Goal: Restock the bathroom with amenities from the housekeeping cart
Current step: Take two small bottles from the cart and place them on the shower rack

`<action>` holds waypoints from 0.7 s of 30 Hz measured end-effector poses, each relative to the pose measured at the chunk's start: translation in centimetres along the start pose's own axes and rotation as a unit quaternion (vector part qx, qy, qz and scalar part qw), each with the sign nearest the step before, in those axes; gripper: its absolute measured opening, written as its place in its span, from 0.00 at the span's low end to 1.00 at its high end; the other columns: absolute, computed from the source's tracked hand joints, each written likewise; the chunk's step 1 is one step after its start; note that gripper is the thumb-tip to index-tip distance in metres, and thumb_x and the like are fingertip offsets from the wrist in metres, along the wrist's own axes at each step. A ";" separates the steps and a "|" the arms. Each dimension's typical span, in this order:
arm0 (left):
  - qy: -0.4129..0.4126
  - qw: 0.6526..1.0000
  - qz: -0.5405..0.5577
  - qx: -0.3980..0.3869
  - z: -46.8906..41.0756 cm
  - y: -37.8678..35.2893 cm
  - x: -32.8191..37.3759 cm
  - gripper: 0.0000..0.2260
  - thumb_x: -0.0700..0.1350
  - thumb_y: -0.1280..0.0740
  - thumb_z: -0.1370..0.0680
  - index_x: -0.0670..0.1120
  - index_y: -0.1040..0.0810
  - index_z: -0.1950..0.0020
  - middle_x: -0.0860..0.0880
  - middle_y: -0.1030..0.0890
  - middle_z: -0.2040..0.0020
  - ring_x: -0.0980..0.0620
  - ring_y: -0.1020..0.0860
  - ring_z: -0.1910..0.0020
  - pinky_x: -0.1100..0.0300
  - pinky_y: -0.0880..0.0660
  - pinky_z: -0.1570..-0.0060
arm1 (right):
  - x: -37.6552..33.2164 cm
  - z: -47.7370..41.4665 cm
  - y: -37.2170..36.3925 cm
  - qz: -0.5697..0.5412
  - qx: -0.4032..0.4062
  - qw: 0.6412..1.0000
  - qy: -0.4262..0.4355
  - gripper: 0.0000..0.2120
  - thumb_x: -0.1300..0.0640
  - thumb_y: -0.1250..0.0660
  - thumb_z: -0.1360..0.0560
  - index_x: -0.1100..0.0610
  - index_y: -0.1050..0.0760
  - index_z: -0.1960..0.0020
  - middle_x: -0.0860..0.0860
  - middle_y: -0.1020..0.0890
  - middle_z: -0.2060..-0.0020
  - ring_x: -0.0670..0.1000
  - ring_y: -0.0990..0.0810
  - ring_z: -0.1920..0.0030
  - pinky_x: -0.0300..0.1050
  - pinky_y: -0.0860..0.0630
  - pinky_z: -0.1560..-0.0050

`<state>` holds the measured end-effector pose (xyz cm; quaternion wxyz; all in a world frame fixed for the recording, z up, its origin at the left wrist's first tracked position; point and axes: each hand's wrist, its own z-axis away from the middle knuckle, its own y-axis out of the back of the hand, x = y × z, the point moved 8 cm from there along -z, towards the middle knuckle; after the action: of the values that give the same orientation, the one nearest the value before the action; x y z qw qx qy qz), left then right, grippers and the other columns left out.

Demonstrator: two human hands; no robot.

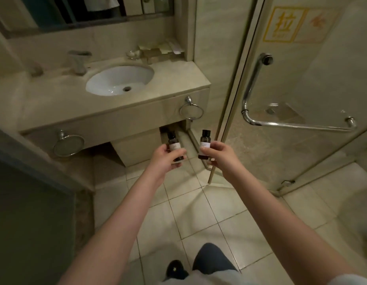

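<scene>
My left hand grips a small dark amenity bottle with a black cap and a pale label, held upright. My right hand pinches a second, matching bottle by its lower half. Both bottles hang in the air in front of the vanity counter, below its front edge. The white oval sink is set into the counter, with a chrome faucet behind it. A tray of packaged amenities stands at the counter's back right corner, blurred.
Two chrome towel rings hang on the counter's front. The glass shower door with a chrome handle stands at the right. A dark door fills the left. My leg and shoe are on the tiled floor.
</scene>
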<state>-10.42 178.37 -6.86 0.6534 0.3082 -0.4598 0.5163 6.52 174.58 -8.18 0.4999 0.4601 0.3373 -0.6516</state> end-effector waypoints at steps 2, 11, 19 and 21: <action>0.004 0.999 -0.031 -0.014 -4.2 -0.4 1.2 0.13 0.42 0.29 0.27 0.43 0.24 0.43 0.44 0.18 0.47 0.50 0.19 0.52 0.58 0.23 0.53 | -1.3 -3.7 0.8 -0.009 0.023 1.000 0.001 0.09 0.56 0.29 0.27 0.54 0.22 0.48 0.50 0.18 0.53 0.50 0.19 0.50 0.42 0.25 0.55; -0.012 0.994 -0.083 -0.067 -22.8 -5.5 7.7 0.08 0.41 0.28 0.28 0.50 0.24 0.52 0.51 0.19 0.55 0.55 0.21 0.58 0.66 0.26 0.61 | -5.4 -20.8 5.7 -0.061 0.119 0.991 0.008 0.09 0.54 0.32 0.26 0.55 0.24 0.47 0.49 0.20 0.52 0.48 0.21 0.51 0.39 0.29 0.60; -0.006 0.980 -0.116 -0.160 -33.1 -10.7 11.9 0.15 0.43 0.29 0.27 0.47 0.25 0.41 0.49 0.19 0.44 0.51 0.21 0.46 0.59 0.25 0.51 | -8.4 -27.3 8.6 -0.141 0.209 0.967 0.026 0.16 0.59 0.35 0.23 0.55 0.33 0.37 0.48 0.21 0.54 0.45 0.22 0.55 0.43 0.29 0.57; -0.019 0.973 -0.129 -0.193 -35.3 -11.9 12.9 0.12 0.41 0.29 0.27 0.48 0.23 0.45 0.48 0.18 0.46 0.49 0.21 0.46 0.54 0.23 0.45 | -8.7 -28.2 9.0 -0.156 0.240 0.958 0.024 0.16 0.59 0.35 0.23 0.56 0.32 0.36 0.48 0.21 0.52 0.44 0.22 0.55 0.42 0.30 0.56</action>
<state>11.53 211.06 -7.82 0.7529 0.2424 -0.5193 0.3236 23.29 200.49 -9.73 0.2587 0.5240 0.2505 -0.7719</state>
